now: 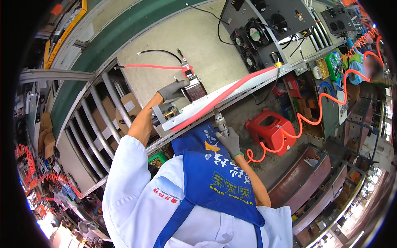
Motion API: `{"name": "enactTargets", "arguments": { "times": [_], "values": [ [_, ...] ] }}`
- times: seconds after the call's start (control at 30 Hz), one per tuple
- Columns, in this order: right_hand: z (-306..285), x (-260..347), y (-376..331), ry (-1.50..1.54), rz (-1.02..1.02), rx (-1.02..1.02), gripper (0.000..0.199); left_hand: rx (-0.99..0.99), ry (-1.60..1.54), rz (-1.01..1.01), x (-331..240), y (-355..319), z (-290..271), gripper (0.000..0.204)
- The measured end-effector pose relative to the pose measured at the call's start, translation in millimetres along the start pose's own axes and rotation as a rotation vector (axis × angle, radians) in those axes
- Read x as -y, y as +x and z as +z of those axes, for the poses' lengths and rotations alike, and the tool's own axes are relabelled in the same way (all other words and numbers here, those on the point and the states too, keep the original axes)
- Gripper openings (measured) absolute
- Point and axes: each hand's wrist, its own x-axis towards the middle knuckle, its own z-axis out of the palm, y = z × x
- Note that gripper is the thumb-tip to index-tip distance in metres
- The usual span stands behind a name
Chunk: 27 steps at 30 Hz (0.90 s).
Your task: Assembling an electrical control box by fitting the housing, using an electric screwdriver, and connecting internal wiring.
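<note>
Right fingers [226, 139] around air tool [220, 120]

Left gray-gloved hand [173, 90] out ahead, fingers extended toward the right, left forearm [143, 122] bare and angled up-right. Right gray-gloved hand [230, 142] curled in a grip, closer in to the torso [206, 223], right forearm [253, 178] bare, slanting up-left

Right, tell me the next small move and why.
Probably line the silver power driver up squarely with the near edge of the white panel: the right gloved hand grips it, tip toward that edge, contact unclear, while the left gloved hand is at the dark ribbed block, seemingly steadying it.
</note>
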Motion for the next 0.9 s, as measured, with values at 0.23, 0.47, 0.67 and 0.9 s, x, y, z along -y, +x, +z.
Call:
{"name": "enactTargets", "arguments": {
  "times": [0.23, 0.47, 0.67, 0.9],
  "values": [
    [-17, -29, -32, 0.015, 0.025, -0.054, 0.042, -0.710, 0.158, 0.300, 32, -30, -51, 0.041],
    [-37, -74, -63, 0.011, 0.072, -0.066, 0.043, -0.998, 0.890, 0.403, 211, -75, -26, 0.037],
    [-43, -93, -89, 0.084, 0.056, -0.029, 0.044, -1.114, 0.735, 0.340, 212, -28, 101, 0.085],
    [-45, -107, -109, -0.002, 0.000, -0.063, 0.045, -1.352, 0.665, 0.085, 186, 15, 110, 0.083]
  ]
}}
